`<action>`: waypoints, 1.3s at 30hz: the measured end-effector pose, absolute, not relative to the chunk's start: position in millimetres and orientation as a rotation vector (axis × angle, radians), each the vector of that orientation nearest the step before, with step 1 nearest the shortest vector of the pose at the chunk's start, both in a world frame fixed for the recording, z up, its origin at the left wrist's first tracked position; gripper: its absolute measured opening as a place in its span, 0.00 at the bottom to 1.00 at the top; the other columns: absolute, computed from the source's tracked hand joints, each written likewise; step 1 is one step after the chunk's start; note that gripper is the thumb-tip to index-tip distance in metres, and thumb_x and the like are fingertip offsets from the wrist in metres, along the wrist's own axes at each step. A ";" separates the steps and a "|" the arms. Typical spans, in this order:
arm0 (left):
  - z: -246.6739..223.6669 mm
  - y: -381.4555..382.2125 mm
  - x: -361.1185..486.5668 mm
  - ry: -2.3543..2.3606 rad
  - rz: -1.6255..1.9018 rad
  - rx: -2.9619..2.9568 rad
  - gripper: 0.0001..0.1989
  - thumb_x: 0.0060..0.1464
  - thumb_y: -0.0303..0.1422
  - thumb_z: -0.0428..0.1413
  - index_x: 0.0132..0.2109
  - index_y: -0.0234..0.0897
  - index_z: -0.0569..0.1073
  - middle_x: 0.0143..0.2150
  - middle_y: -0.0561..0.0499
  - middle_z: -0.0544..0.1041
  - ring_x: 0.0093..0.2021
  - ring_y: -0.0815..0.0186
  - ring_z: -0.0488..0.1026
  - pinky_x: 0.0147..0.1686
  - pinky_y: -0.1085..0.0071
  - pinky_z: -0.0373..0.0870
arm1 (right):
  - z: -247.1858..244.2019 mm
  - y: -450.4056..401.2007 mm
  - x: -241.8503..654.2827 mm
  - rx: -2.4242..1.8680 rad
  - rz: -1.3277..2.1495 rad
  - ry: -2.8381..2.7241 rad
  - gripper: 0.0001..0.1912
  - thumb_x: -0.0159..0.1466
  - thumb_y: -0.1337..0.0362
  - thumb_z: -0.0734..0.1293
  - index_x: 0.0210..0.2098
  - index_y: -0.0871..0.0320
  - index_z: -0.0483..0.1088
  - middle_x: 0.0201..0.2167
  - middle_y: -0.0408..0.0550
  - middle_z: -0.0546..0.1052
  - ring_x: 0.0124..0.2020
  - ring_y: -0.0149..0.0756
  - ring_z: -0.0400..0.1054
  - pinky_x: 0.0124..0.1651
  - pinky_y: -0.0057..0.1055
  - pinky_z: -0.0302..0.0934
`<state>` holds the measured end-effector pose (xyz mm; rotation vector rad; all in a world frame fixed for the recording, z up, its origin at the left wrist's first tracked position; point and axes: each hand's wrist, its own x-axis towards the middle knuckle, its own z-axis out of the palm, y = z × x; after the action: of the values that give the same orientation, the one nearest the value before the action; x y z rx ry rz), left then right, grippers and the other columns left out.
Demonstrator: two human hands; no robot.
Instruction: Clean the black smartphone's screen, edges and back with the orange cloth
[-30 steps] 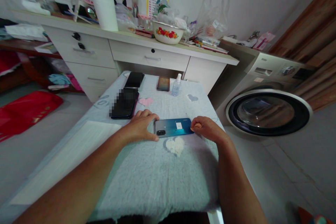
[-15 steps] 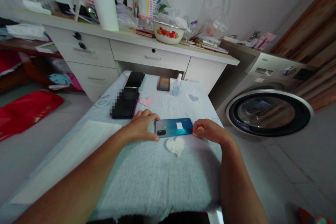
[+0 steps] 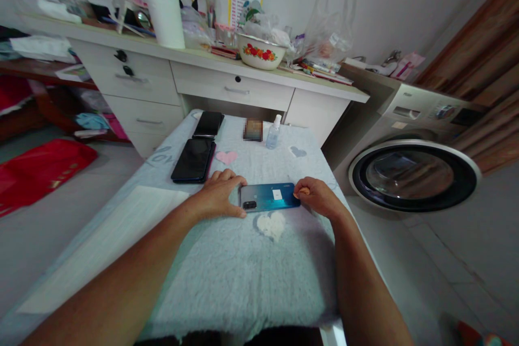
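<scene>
A blue-and-grey phone [image 3: 263,198] lies back up on the cloth-covered table [image 3: 243,275], with a small white label on it. My left hand [image 3: 221,194] rests at its left end, thumb and fingers spread around the corners beside the camera. My right hand [image 3: 318,196] is closed on a small orange item [image 3: 303,191] at the phone's right end, touching its back near the upper corner. What the orange item is cannot be made out.
Two dark phones [image 3: 193,160] [image 3: 208,125] lie at the table's upper left. A clear spray bottle [image 3: 273,134] stands at the far side, beside a small blurred brown object [image 3: 253,130]. A long white strip [image 3: 101,243] lies on the left.
My right hand has moved slightly left and up with the orange item, from the phone's right edge onto its back. My left hand and the phone stay in place.
</scene>
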<state>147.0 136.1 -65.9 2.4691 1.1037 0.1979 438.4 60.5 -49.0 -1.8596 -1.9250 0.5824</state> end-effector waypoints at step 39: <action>-64.8 135.5 145.8 1.098 0.212 2.470 0.38 0.34 0.52 0.62 0.54 0.46 0.67 0.51 0.47 0.65 0.52 0.50 0.61 0.50 0.60 0.59 | -47.4 92.2 410.1 -2.081 0.194 -2.106 0.10 0.59 0.70 0.61 0.33 0.59 0.75 0.34 0.50 0.74 0.36 0.34 0.66 0.38 0.26 0.54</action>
<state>145.8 135.5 -64.8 2.4704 1.0982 0.2125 410.1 92.2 -47.4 -2.0806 -2.1056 0.1937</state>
